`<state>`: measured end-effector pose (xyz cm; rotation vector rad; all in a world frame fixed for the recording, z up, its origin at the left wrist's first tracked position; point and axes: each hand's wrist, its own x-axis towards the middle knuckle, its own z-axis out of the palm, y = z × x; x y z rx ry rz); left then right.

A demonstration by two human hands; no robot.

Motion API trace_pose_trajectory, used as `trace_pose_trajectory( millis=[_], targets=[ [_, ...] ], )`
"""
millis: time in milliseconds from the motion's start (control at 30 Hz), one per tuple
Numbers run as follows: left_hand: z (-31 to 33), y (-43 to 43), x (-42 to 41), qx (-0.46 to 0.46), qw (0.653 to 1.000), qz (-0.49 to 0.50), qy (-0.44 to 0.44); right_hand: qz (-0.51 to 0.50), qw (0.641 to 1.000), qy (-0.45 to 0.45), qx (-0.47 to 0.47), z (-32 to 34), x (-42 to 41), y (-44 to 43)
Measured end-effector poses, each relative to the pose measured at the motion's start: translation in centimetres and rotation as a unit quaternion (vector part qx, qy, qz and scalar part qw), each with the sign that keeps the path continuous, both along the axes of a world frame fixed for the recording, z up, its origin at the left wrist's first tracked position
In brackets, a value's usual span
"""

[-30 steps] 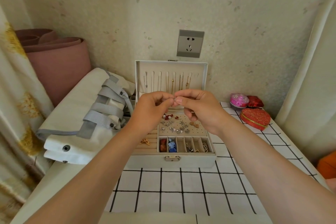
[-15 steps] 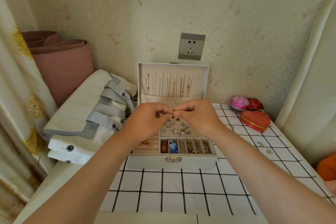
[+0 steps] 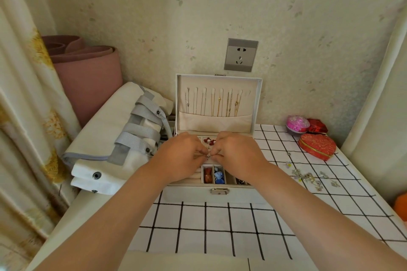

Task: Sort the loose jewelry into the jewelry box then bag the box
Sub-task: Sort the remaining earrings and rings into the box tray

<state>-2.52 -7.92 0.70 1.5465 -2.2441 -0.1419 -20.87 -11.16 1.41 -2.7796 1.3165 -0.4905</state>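
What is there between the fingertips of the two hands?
A small silver piece, pinched by the left hand and right hand over the open box, seen in the head view.

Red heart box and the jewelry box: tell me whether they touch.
Apart. The head view shows the red heart box and the jewelry box separated by bare checked cloth.

Left hand (image 3: 179, 156) and right hand (image 3: 239, 154) held forward, curled fingertips meeting; both apparently pinch one tiny piece (image 3: 208, 155) between them
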Motion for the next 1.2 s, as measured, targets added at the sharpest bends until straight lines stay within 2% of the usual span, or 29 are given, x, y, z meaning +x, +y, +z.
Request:
trace_pose_trajectory(
  millis=[200, 533, 733, 933, 1033, 1200],
  targets=[
    [0.2, 0.0, -0.3, 0.019, 1.0, -0.005, -0.004, 0.021, 0.999, 0.035, 0.016, 0.0, -0.3, -0.2],
    [0.1, -0.1, -0.6, 0.015, 1.0, 0.011, -0.014, 0.011, 0.999, 0.016, 0.047, 0.3, -0.7, -0.4],
    [0.3, -0.1, -1.2, -0.016, 0.999, 0.026, 0.009, -0.004, 0.989, -0.096, 0.116, 1.1, -2.4, -0.4],
    [1.1, 0.5, -3.8, -0.015, 0.998, 0.011, 0.065, -0.077, 0.969, -0.195, 0.131, 1.4, -9.5, -1.2],
    [1.6, 0.3, -7.0, -0.009, 0.995, 0.0, 0.095, -0.125, 0.965, -0.199, 0.12, 1.0, -14.1, -1.4],
    [1.0, -1.6, -13.9, 0.018, 0.997, -0.04, 0.07, -0.182, 0.958, -0.168, 0.146, -0.6, -19.8, -1.5]
  ],
)
